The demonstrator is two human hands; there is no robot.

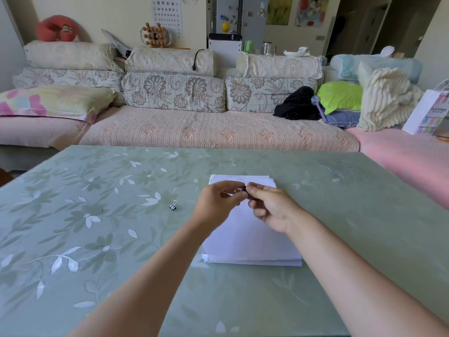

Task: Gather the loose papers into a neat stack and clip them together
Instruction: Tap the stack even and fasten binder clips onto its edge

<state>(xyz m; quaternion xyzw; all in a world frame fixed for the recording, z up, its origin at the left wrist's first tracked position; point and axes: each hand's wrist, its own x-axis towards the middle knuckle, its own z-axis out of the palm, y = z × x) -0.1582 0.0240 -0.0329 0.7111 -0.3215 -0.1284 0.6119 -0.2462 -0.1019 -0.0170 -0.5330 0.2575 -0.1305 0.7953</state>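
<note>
Black clip (244, 189) above papers (250, 242); left hand (218, 203) and right hand (272, 206) pinch it.

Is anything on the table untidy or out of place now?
The paper stack is not fully squared: lower sheets stick out along its near edge and near-left corner. A spare binder clip lies alone on the table, left of the stack. The left hand and right hand pinch another black clip.

Soft, even daylight; glare sheens the counter (97, 215) left of the hands (245, 205). Edges bow with wide-angle distortion; fingertips slightly blurred.
</note>
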